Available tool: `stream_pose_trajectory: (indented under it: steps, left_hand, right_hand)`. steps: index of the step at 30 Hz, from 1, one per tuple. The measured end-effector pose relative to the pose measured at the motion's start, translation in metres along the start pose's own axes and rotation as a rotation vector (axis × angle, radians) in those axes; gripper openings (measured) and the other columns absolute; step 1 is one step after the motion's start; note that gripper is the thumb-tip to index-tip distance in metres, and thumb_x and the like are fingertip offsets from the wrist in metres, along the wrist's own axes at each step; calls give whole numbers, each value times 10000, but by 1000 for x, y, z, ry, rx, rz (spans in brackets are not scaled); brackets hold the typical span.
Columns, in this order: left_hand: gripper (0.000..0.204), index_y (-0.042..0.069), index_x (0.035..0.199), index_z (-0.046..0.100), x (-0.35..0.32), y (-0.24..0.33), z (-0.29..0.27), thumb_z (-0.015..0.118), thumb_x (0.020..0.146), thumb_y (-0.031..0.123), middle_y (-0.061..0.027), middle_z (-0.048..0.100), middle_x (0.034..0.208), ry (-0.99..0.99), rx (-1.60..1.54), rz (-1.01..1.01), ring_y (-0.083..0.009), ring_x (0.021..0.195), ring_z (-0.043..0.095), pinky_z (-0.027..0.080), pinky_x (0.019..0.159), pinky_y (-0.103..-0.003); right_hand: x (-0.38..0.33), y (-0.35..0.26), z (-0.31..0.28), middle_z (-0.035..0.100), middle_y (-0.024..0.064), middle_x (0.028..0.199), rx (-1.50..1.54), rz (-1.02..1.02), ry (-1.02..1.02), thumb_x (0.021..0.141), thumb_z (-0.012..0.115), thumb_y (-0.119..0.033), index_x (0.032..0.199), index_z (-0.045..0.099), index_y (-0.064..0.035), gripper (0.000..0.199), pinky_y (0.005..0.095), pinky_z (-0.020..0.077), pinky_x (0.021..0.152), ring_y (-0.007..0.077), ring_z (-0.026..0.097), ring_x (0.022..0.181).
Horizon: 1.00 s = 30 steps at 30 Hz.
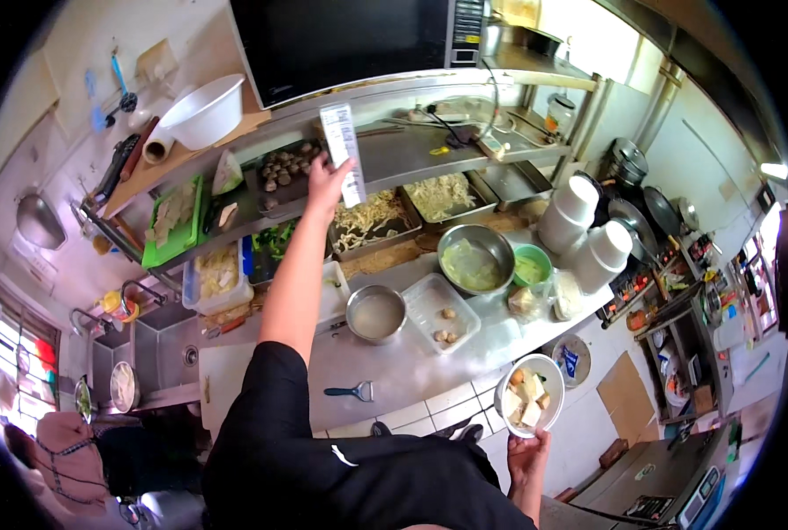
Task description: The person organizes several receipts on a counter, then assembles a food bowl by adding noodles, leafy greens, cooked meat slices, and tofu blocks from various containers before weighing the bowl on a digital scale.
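My left arm stretches forward over the counter to the shelf. There my left hand [327, 184] is closed on a long white printed slip [342, 146], its fingers over the lower half. My right hand [527, 449] is low at the right, gripping a white bowl [505, 411] by its near lower side. Pale cubes that look like tofu [532, 387] and some brownish pieces lie in the bowl. Behind my left hand, a dark tray holds several round brown pieces [281, 166], perhaps mushrooms. Trays of pale shredded food [372, 221] stand below the slip.
On the steel counter [319, 406] are a metal bowl [376, 314], a clear tub [441, 314], a larger steel bowl [473, 258] and a peeler [352, 390]. Stacked white containers [568, 212] stand at the right. A microwave [350, 40] sits above. Someone in pink [63, 459] is at lower left.
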<state>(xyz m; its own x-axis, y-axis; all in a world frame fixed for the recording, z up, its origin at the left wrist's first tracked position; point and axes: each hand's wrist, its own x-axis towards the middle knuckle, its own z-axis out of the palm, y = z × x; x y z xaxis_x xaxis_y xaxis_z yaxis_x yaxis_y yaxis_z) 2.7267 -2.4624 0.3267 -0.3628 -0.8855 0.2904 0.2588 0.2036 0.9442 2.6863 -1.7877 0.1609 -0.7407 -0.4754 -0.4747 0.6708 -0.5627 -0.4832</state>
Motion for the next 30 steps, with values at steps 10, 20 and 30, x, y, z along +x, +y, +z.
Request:
stream_pose_trajectory:
  steps: [10,20,30]
  left_hand:
    - [477,78,1492,367,-283,-16,210,479,1045,200,-65,607,1009,-604,-565,-424,-209,886,610,503,753,-402]
    - [479,-3,1408,354,-593,3,489,516,959,29,-252,630,1201,-1166,-314,-892,-327,894,707,613,750,-440]
    - [461,-47,1341,426,-691,30,675,519,892,-4,-201,682,993,-1823,-252,-998,-299,774,696,592,723,-442]
  right_hand:
    - [-27,-116,-123,528,199,1332,149,-379,182,879,513,-32,1388,394,-2,523,510,500,1034,337,566,1224]
    - [-99,-322,-228,587,153,1124,183,-775,638,900,589,-46,1340,337,-6,509,362,586,768,203,647,881]
    - [-161,-528,-287,516,160,1285,168,-1464,1052,972,602,-112,1413,215,-94,587,312,571,663,213,633,950]
